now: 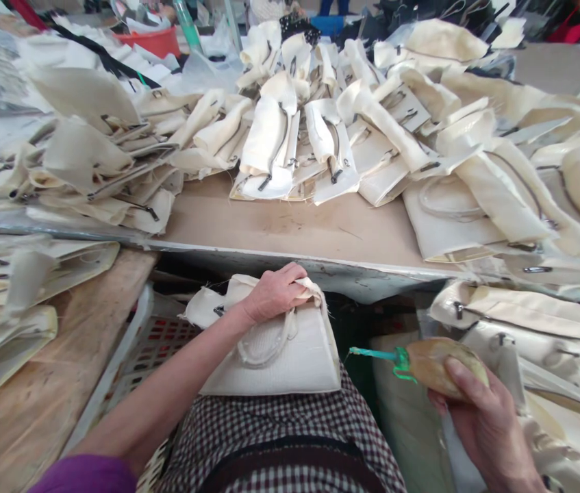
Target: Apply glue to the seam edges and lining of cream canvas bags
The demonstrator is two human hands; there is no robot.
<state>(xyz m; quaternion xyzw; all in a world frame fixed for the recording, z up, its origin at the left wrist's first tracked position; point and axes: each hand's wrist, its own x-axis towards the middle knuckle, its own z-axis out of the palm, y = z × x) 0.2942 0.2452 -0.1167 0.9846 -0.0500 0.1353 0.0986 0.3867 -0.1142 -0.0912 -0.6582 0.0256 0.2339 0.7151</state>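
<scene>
At the far left, a wooden board [38, 404] carries a stack of flat cream panels [22, 287] along its far edge. Just right of it, a white plastic crate [133, 342] sits below the table's near edge. The table [294, 226] is crowded from its left edge to its right with a heap of cream bags [320, 123] with dark zips, leaving only a bare strip along the near edge. A red tub [150, 41] stands near the far left corner.

Below that near edge, at the middle, the cream bag [290, 363] lies flat on the checked lap [279, 431]. Its narrow top points at the table, its wide base runs left to right toward the person, and its handle loop lies on its face. The left hand [274, 294] is closed over the bag's top edge, fingers curled round it.

Further right, the right hand [485, 418] is wrapped round the rear of a tan bottle [444, 366], thumb on top. The bottle's long axis lies nearly level, and its green nozzle [372, 354] points left at the bag, not touching it. More cream bags [526, 315] are piled beside it, under the table's right corner.
</scene>
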